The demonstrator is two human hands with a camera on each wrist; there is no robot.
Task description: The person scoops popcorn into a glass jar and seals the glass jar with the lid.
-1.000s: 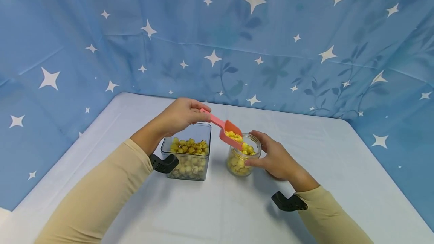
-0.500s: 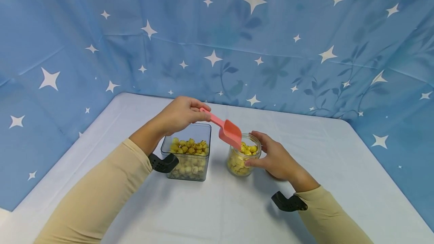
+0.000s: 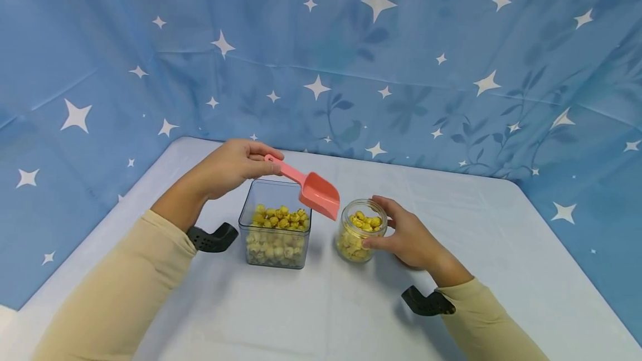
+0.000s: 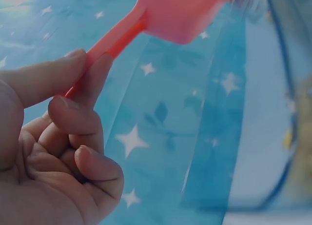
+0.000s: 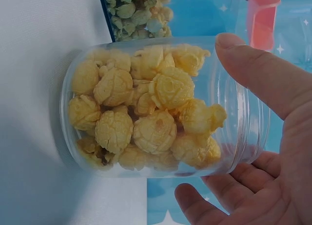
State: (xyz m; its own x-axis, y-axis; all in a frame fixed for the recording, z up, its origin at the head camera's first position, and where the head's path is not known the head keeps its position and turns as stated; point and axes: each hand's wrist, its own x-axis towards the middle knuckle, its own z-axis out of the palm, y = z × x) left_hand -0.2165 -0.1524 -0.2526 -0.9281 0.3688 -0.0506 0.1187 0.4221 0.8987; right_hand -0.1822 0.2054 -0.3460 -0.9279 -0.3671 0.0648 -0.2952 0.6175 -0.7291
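My left hand (image 3: 228, 169) pinches the handle of a pink scoop (image 3: 319, 195) between thumb and fingers. The scoop's bowl is empty and hangs in the air between a clear square container (image 3: 275, 249) and a clear jar (image 3: 356, 233). In the left wrist view the thumb and forefinger press on the scoop's handle (image 4: 122, 34), the other fingers curled below. My right hand (image 3: 408, 235) holds the jar from its right side, thumb in front and fingers behind. Yellow popcorn balls (image 5: 153, 130) fill much of the jar, which stands upright on the table.
More popcorn (image 3: 281, 218) fills the lower part of the square container, which stands left of the jar. A brownish round thing (image 3: 410, 264) lies mostly hidden under my right hand. A blue star-patterned curtain (image 3: 321, 43) hangs behind the white-covered table (image 3: 311, 316).
Popcorn in the scoop has tipped into the jar, leaving the bowl empty. My left hand has then drawn the scoop left, off the jar's mouth. My right hand stays on the jar.
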